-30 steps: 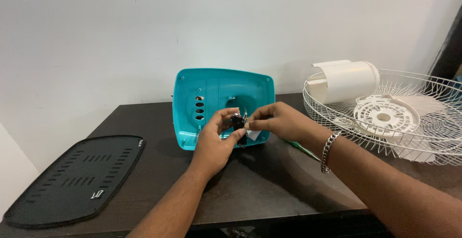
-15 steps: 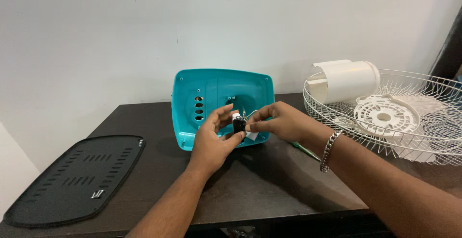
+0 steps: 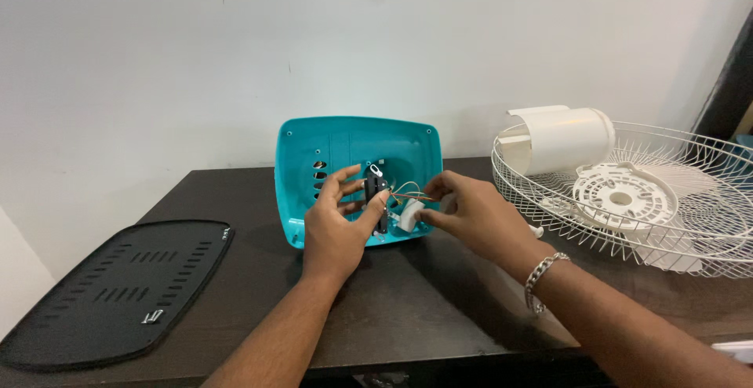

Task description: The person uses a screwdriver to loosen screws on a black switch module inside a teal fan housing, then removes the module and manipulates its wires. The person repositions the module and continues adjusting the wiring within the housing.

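the teal housing [image 3: 357,153] stood on edge near the middle of the dark surface [image 3: 408,309], its hollow side facing the camera and its lower edge partly hidden behind both hands. the left hand [image 3: 337,227] was in front of it with fingers spread apart, thumb and forefinger closed lightly on a narrow black part [image 3: 371,192] inside the shell; how that part sat there was hard to make out. at three o'clock from it the right hand [image 3: 471,211] pinched a small white piece [image 3: 410,215] between thumb and fingers, with thin wires [image 3: 408,192] running from it back into the housing; their ends were hidden. a metal bracelet [image 3: 543,278] circled the right wrist.

at three o'clock of the housing lay a white wire grille [image 3: 674,235], cut off by the right edge of the frame, carrying a white round vented disc [image 3: 623,196] and a white cylindrical cover [image 3: 565,137]. at eight o'clock, well apart, a black slotted panel [image 3: 110,290] lay flat, its near end cut by the frame's bottom. both forearms ran out of the lower edge.
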